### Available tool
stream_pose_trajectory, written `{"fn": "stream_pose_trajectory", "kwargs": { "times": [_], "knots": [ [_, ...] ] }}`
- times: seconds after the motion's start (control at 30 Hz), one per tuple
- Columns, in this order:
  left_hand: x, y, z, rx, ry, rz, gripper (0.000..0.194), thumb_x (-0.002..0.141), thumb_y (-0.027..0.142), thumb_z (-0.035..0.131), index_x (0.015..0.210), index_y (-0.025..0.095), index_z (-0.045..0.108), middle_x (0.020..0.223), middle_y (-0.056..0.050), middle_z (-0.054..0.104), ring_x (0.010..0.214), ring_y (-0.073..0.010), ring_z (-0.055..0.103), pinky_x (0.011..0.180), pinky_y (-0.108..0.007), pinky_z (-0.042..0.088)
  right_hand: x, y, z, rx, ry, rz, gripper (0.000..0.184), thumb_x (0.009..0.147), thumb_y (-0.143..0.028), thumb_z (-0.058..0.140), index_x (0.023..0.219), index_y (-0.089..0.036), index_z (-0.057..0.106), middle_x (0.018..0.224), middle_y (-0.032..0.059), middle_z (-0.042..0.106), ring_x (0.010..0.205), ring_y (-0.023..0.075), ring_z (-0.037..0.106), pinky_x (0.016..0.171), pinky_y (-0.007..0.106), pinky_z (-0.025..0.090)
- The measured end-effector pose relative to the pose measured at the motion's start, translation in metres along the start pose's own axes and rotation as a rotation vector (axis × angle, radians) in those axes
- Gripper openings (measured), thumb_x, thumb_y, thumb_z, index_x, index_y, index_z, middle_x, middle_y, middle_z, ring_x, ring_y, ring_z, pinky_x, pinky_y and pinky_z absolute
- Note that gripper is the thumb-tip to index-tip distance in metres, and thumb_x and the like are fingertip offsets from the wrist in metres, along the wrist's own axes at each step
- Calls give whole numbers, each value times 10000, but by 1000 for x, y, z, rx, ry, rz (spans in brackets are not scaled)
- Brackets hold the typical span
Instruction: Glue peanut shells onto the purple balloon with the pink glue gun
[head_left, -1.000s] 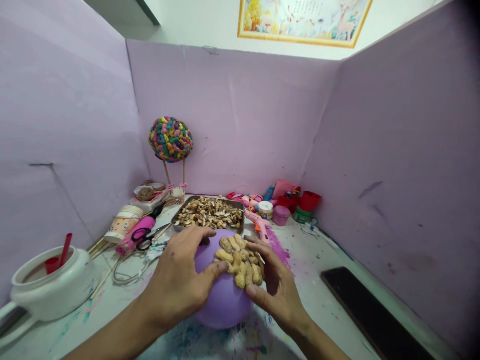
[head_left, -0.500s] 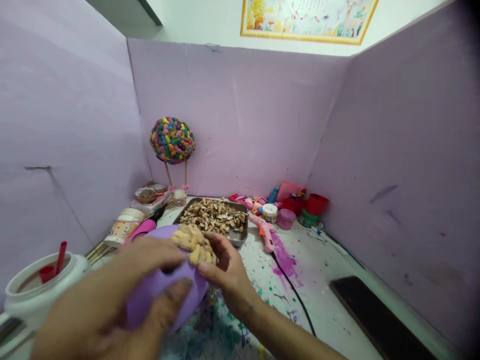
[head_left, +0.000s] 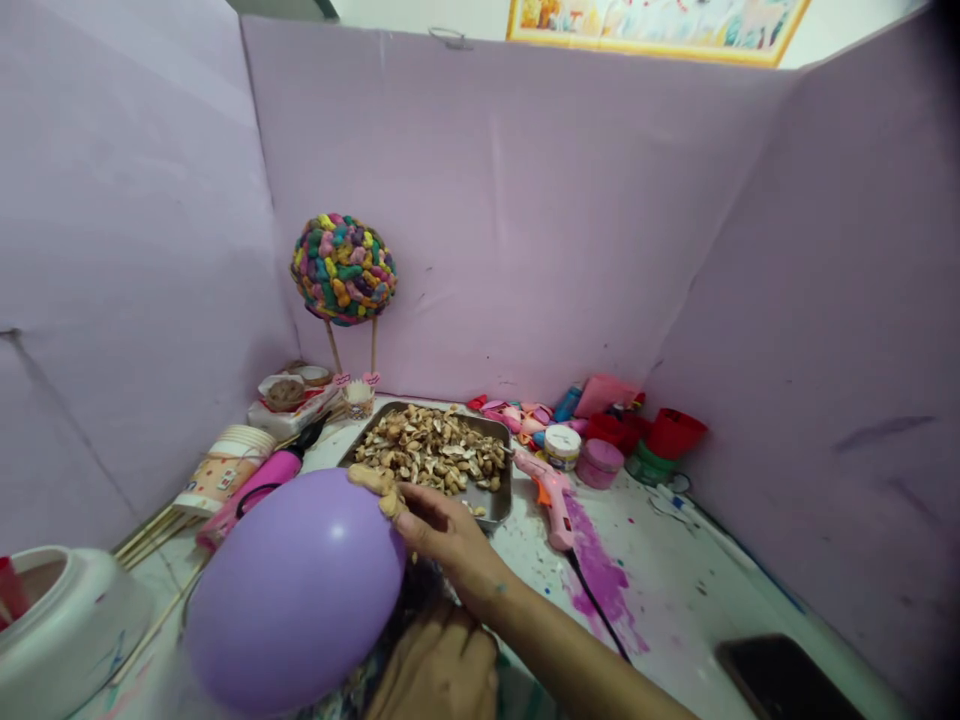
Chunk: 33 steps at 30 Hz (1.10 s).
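A purple balloon (head_left: 296,590) is in front of me at the lower left, with a small cluster of tan peanut shells (head_left: 377,488) on its upper right side. The thumb and fingers of my right hand (head_left: 454,545) close on the right end of that cluster, beside the balloon. Low in the middle, my left hand (head_left: 435,665) shows its back and knuckles, just right of the balloon's lower side. Its fingertips are hidden, so its grip cannot be made out. Behind the balloon, a metal tray (head_left: 501,505) holds many peanut shells (head_left: 431,445).
Right of the tray lies a pink glue gun (head_left: 551,495) with a black cord. Paint jars (head_left: 598,463), red cups (head_left: 675,433) and a dark phone (head_left: 784,680) are farther right. At left are paper cups (head_left: 225,470), a white pot (head_left: 71,625) and a colourful ball on sticks (head_left: 343,270).
My left hand has left the shells and come down to the bottom middle, uncovering the balloon. The right hand stays at the shells. The camera view has tilted lower.
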<state>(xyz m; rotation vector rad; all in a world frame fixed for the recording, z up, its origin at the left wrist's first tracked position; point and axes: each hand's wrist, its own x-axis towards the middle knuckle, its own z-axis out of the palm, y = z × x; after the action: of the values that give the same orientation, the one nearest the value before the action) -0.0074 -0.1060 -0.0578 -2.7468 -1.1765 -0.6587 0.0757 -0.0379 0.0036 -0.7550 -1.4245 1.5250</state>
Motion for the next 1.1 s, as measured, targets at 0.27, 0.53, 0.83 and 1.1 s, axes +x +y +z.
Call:
{"fn": "stream_pose_trajectory", "kwargs": {
  "times": [0.27,0.53,0.83,1.1],
  "knots": [
    [16,-20,1,-22,19,-148,538,679,89,437,1215,132,409,1180,-159,497,1093,-264,476,892,-402,443,22,-16,-32,-518,84,-27,385,839,-404,398,968,-152,659,914,67,687,883,214,613,762,340,477],
    [7,-34,13,-24,110,-226,522,709,130,472,1224,123,388,1237,-181,433,1142,-284,429,893,-428,434,47,-56,-82,-833,433,-121,319,775,-239,441,1030,-119,592,987,104,650,873,188,588,773,311,435],
    [8,-37,13,-21,103,-240,510,714,138,472,1218,124,401,1207,-172,467,1126,-270,442,882,-409,437,42,-37,-87,-1198,159,107,176,682,-146,531,754,-159,691,647,33,685,584,153,593,517,214,380],
    [9,-36,16,18,125,-256,493,716,148,473,1204,137,408,1197,-163,474,1107,-272,456,863,-398,441,52,0,-78,-1461,120,228,271,704,-108,538,955,-112,640,929,147,671,862,233,619,665,258,420]
  ]
}}
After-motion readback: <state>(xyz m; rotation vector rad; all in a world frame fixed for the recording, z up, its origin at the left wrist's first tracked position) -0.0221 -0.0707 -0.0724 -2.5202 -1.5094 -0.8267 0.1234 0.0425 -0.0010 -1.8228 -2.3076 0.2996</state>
